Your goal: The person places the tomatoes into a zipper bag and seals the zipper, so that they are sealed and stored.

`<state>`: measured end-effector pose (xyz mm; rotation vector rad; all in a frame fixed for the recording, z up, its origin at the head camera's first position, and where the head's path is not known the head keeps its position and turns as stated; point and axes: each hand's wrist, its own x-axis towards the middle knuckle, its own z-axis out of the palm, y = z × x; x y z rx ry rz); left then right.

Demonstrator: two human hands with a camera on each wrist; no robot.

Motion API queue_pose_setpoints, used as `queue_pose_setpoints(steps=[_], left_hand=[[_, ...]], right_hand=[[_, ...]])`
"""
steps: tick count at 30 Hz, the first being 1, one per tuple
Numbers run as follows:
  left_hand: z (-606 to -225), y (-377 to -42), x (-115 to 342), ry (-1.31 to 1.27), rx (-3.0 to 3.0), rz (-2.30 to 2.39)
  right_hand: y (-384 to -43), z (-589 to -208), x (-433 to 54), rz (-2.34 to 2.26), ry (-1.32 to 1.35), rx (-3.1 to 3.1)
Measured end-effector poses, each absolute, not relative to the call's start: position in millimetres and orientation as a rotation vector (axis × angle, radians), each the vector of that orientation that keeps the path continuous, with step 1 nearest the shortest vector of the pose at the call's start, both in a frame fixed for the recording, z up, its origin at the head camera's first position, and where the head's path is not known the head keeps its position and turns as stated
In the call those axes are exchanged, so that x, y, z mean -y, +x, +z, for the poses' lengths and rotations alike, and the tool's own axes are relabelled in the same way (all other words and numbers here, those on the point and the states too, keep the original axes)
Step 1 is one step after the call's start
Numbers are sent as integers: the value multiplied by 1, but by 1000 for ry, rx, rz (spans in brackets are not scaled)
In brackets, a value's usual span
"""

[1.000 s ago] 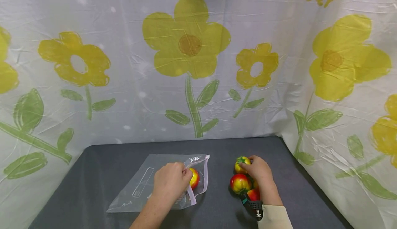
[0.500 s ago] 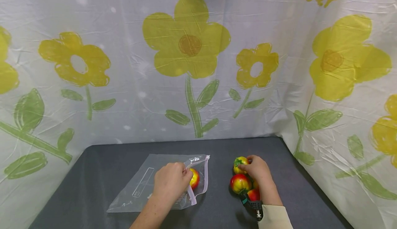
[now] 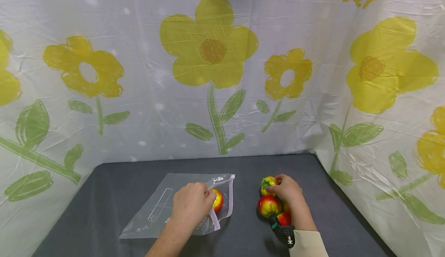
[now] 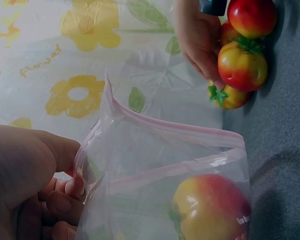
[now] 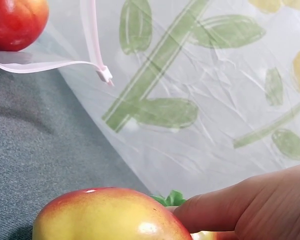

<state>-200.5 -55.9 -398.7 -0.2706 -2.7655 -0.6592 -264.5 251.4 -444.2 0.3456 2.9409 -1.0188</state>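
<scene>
My left hand (image 3: 192, 203) pinches the upper edge of a clear zip bag (image 3: 147, 214) with a pink-white seal strip. The bag's mouth gapes toward the right, and a red-and-yellow tomato (image 4: 210, 207) with green leaves lies inside. To the right, my right hand (image 3: 291, 191) grips the farthest tomato (image 3: 267, 186) of a small cluster, fingers on its far side and thumb on the near side. Another tomato (image 3: 269, 206) sits just nearer, and a redder one (image 3: 284, 218) shows by the wrist, partly covered by the forearm and the wrist camera.
A dark grey table (image 3: 132, 172) bears everything. White sheeting with painted yellow flowers (image 3: 212, 50) walls the back and both sides. The bag's slider (image 5: 105, 75) hangs at the end of the seal strip. Table surface lies between the bag and the cluster.
The farthest tomato has shifted slightly left and toward me and turned a little under my right hand's fingers. My left hand and the bag stay in place.
</scene>
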Motion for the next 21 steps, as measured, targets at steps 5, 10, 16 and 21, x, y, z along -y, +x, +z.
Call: queue_pose_setpoints(steps=[5,10,16,21], left_hand=[[-399,-200,56,-270,2767,-662],[-399,-200,56,-268,2767,-661],[-398,-200,56,-264,2772,-660],[-398,-200,57,-264,2771,-658]], right_hand=[[-264,-444,-251,-1046,318,-2950],[-263,-443,-251,-1097,301,-2935],[-263,-440,-252,-1146,297,-2925],[-262,-437,-254,-1238,321,-2899]])
